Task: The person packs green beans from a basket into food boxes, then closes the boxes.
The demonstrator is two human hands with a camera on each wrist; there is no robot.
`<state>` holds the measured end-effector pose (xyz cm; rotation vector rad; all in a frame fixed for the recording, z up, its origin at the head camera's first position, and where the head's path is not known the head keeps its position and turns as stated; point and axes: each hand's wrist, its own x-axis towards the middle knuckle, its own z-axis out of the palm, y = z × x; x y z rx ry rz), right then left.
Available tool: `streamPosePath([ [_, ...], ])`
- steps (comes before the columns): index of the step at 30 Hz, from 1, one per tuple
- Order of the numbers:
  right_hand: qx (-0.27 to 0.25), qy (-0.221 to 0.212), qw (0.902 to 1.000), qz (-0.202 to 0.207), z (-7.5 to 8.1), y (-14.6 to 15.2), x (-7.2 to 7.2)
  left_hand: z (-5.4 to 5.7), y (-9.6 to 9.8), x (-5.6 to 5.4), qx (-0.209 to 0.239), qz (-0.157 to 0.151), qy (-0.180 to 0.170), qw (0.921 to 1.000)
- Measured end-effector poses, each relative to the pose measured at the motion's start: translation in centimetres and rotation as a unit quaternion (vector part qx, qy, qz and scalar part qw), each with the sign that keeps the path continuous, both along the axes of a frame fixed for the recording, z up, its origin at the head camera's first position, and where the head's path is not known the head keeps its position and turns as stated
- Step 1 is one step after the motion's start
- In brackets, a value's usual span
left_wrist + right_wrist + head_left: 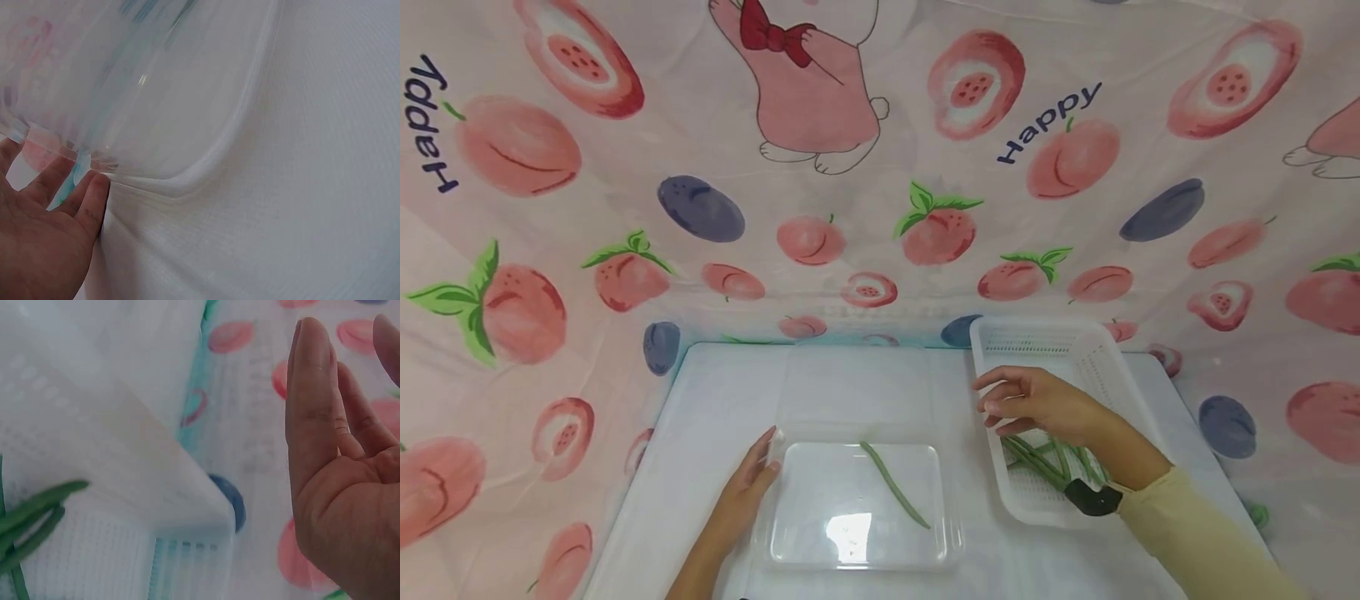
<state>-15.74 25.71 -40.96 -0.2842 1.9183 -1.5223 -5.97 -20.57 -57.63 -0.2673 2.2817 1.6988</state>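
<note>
A clear plastic container (857,562) sits at the front middle of the table, with one green bean (895,486) lying slantwise in it. At its left rim, the fingers of my left hand (743,492) touch the edge. The left wrist view shows the fingertips of that hand (53,219) against the clear rim. Over the left part of a white slotted basket (1011,496) hovers my right hand (1037,404), fingers loosely bent and holding nothing. Below it, several green beans (1037,460) lie in the basket, partly hidden by the hand and forearm.
A transparent flap (857,387), seemingly the container's lid, lies behind it. The table (722,392) has a white cover. Around it hangs a pink fruit-print cloth (865,200). A black device (1093,497) sits at the right wrist.
</note>
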Motion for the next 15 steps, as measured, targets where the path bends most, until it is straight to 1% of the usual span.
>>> streamPosePath([
  [6,0.008,0.015,0.9997,-0.016,-0.2,3.0,-0.8,0.1,0.0,0.0,0.004,0.001,0.002,1.0],
  [11,0.044,0.015,0.9985,-0.028,-1.1,5.0,-1.2,0.1,0.1,-0.1,-0.002,0.002,0.008,1.0],
  [15,0.074,0.013,0.9967,-0.03,-2.2,6.1,-1.4,0.2,0.1,-0.1,-0.01,0.004,0.008,0.9999],
])
